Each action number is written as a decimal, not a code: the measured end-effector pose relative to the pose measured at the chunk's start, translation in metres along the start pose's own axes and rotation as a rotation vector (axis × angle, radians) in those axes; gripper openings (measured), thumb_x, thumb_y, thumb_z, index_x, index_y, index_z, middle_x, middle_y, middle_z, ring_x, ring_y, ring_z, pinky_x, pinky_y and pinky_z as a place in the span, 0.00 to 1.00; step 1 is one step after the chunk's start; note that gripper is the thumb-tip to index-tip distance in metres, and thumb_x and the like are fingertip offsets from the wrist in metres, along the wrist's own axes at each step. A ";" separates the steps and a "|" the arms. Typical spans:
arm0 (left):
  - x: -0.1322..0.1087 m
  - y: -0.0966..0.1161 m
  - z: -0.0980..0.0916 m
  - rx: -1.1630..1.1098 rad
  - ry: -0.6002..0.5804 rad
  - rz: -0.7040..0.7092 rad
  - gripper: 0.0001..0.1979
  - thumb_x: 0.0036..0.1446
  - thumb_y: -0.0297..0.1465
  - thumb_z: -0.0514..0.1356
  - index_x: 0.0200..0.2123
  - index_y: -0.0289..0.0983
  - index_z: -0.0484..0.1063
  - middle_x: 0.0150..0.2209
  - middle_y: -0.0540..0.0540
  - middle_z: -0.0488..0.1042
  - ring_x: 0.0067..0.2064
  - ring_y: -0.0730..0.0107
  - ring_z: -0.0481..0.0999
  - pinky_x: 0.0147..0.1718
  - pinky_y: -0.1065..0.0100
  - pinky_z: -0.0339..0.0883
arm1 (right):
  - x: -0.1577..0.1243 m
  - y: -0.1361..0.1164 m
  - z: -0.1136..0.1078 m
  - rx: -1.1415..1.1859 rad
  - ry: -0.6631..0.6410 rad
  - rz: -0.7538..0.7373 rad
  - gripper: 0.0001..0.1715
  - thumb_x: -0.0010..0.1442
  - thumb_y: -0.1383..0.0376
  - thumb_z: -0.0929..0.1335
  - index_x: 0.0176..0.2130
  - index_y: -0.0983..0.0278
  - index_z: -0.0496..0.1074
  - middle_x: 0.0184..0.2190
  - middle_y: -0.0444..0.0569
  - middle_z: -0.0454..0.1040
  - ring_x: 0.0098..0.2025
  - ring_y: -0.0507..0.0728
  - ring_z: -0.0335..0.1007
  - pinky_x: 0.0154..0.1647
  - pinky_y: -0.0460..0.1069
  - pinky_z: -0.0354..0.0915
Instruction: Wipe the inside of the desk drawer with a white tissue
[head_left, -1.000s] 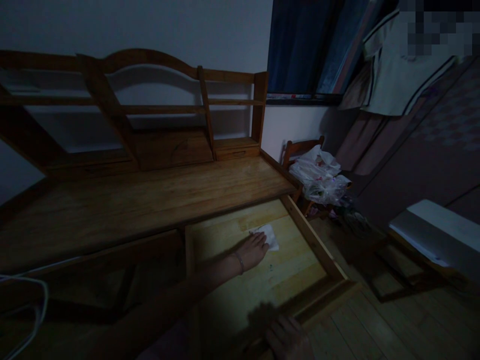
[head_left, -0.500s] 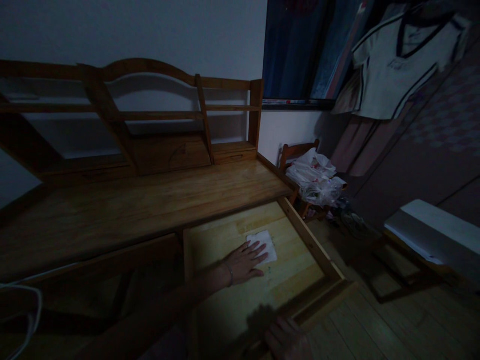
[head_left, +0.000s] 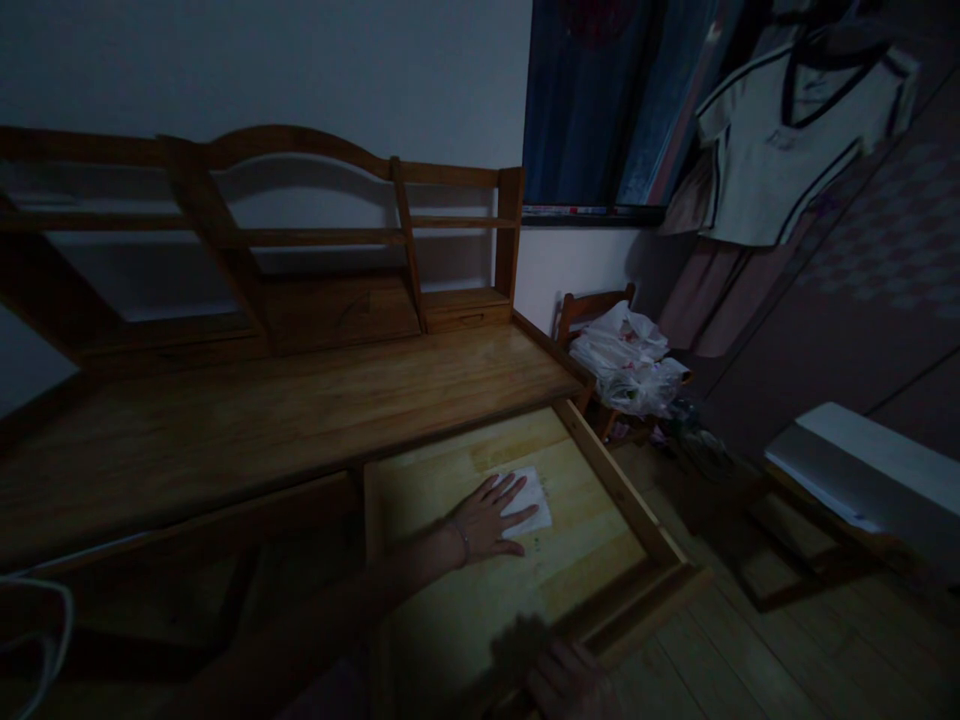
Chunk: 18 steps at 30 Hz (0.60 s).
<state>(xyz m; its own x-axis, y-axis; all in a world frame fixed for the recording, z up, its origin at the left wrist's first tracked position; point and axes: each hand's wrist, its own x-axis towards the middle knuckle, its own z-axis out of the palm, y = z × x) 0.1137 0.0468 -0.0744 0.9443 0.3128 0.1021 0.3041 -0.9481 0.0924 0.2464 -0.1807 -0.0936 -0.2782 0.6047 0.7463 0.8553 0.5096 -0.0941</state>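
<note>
My left hand [head_left: 491, 518] lies palm down inside a pulled-out wooden drawer [head_left: 581, 580], its fingers stretched and spread. Under those fingertips is a white tissue [head_left: 534, 500], flat on the drawer's pale bottom and partly covered by the hand. Small dark specks show on the wood beside the tissue. At the drawer's front panel, near the bottom of the view, my right hand [head_left: 566, 680] has its fingers curled over the top edge. Its thumb and palm are dim and partly hidden.
The drawer belongs to a wooden desk [head_left: 300, 400] with a shelf unit [head_left: 330, 240] behind. Right of it stands a chair [head_left: 592, 300] with plastic bags [head_left: 630, 355]. A low table [head_left: 870, 470] stands farther right. A white cable [head_left: 64, 620] loops at lower left.
The view has shifted slightly. Both hands stay in nearly the same places, the left on the tissue and the right at the drawer front.
</note>
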 end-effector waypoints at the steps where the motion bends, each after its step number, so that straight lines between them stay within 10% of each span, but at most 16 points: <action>1: 0.001 -0.001 0.002 0.002 0.005 0.001 0.40 0.57 0.60 0.42 0.69 0.52 0.48 0.72 0.36 0.35 0.71 0.48 0.34 0.66 0.45 0.35 | 0.002 0.000 -0.001 0.005 0.008 -0.003 0.27 0.72 0.64 0.51 0.27 0.63 0.67 0.22 0.44 0.65 0.27 0.53 0.58 0.32 0.49 0.51; 18: 0.002 -0.020 0.009 -0.018 -0.028 0.018 0.43 0.57 0.59 0.41 0.71 0.45 0.40 0.72 0.49 0.41 0.72 0.61 0.42 0.68 0.56 0.39 | 0.003 0.000 -0.002 -0.017 0.010 -0.013 0.27 0.71 0.64 0.52 0.29 0.63 0.69 0.22 0.44 0.68 0.27 0.53 0.61 0.34 0.49 0.55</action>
<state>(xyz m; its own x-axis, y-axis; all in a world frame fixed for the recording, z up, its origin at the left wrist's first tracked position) 0.1108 0.0662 -0.0854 0.9529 0.2937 0.0758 0.2849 -0.9524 0.1088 0.2469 -0.1802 -0.0903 -0.2847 0.5922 0.7538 0.8590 0.5067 -0.0737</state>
